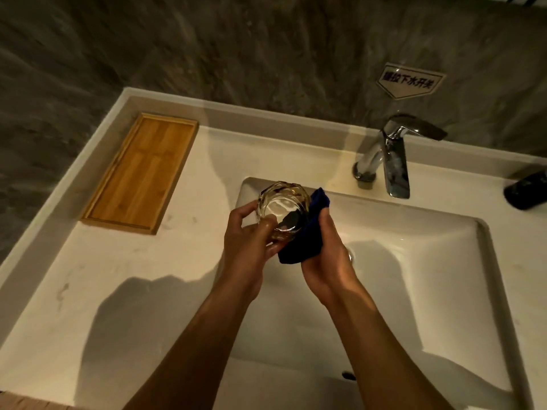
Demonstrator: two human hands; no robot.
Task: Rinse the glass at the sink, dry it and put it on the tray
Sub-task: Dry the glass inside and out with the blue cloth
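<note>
Left of the fingers (pixel 251 211) that hold the glass (pixel 283 211), bare tabletop (pixel 189 232) runs open to the wooden tray (pixel 142 173), whose low rim is the only edge to cross; nothing stands in the tray. Beyond and right of the fingers, the faucet (pixel 390 158) rises with its spout reaching over the sink (pixel 414 261), blocking that side. Farther right a dark object (pixel 527 190) lies on the tabletop. Below the fingers the basin lies open. The wall (pixel 266 54) closes off the back
</note>
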